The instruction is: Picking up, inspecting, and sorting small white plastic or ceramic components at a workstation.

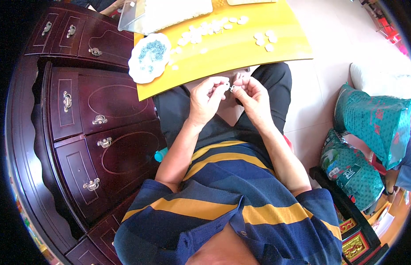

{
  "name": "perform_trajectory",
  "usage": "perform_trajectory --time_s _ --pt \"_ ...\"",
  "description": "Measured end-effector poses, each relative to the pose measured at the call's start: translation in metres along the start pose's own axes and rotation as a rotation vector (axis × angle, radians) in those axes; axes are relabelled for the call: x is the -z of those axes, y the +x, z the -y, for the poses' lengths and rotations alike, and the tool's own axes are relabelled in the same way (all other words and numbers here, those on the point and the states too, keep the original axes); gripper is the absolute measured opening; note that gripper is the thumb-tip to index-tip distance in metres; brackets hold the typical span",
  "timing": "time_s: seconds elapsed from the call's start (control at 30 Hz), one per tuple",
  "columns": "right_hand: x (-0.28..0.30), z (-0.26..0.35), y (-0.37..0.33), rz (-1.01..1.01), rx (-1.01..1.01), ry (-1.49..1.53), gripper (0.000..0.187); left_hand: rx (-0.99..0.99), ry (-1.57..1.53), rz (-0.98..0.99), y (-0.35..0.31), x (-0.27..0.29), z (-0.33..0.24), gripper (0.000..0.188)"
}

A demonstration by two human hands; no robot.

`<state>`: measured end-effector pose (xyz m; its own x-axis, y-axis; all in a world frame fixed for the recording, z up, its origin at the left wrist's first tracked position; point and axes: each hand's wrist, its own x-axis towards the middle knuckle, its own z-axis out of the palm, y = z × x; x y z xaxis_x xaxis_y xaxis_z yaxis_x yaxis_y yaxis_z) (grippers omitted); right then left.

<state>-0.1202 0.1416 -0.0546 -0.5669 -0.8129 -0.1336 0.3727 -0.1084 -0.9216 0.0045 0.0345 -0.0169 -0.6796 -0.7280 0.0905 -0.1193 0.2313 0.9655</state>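
Just off the near edge of a yellow table (pixel 241 51), above my lap, both hands meet with fingertips almost touching. My left hand (pixel 205 100) is closed, pinching a small white piece (pixel 227 85) between thumb and fingers. My right hand (pixel 255 99) is also closed, its thumb and forefinger gripping a small white part (pixel 232 88) right beside it. Whether the two parts are joined is too small to tell. A white scalloped dish (pixel 135 73) at the table's left edge holds many small dark, thin metal-looking bits. Several small white pieces (pixel 205 31) lie scattered beyond my hands.
A smaller group of white pieces (pixel 269 47) lies at the table's right. A clear-walled container (pixel 135 17) stands at the far left. Dark wooden drawers (pixel 113 106) line my left side. Teal bags (pixel 369 119) and a white sack (pixel 382 77) rest on the floor at right.
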Motion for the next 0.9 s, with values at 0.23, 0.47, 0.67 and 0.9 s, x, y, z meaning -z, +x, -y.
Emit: perform_trajectory --time_s 0.23,0.47,0.67,0.9 --pt "-0.0007 0.0032 -0.0011 -0.001 -0.011 0.024 0.011 -0.01 0.049 0.005 0.0018 0.0013 -0.0014 0.018" --pt "-0.0005 0.0055 0.0 -0.001 -0.025 0.037 0.011 -0.157 0.188 0.027 0.0055 -0.0001 -0.0005 0.016" --pt "0.0018 0.0052 0.0005 0.007 -0.039 0.077 0.011 -0.141 0.189 0.051 0.0048 -0.0038 -0.0023 0.015" --pt "0.0035 0.0075 0.0017 0.103 -0.114 0.083 0.011 -0.144 0.171 0.053 0.0068 -0.0016 -0.0023 0.014"
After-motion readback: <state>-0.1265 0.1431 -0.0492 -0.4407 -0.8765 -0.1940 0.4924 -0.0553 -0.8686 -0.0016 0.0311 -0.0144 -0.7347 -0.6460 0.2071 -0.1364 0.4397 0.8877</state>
